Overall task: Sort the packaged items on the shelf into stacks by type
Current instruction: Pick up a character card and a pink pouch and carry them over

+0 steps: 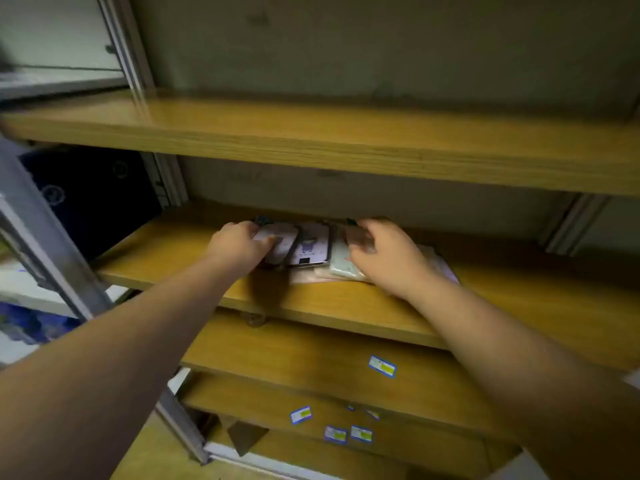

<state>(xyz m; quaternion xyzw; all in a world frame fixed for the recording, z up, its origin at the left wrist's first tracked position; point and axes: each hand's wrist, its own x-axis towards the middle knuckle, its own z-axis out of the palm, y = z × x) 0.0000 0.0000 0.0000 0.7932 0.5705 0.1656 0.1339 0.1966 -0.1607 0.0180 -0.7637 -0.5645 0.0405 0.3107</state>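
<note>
Flat packaged items lie in a loose pile on the middle wooden shelf (173,271). My left hand (239,244) grips a white pack with a dark edge (282,244) at the pile's left end. Beside it lies a white pack with a purple print (311,247). My right hand (388,254) rests on a pale green-white pack (344,268) and on clear pinkish bags (440,261) under it. Whether the right fingers close around a pack is hidden by the hand itself.
An upper wooden shelf (311,136) hangs just above the hands. Lower shelves carry small blue-edged labels (382,366). A metal upright (52,244) stands at the left, with a dark blue box (90,195) behind it. The wall closes the back.
</note>
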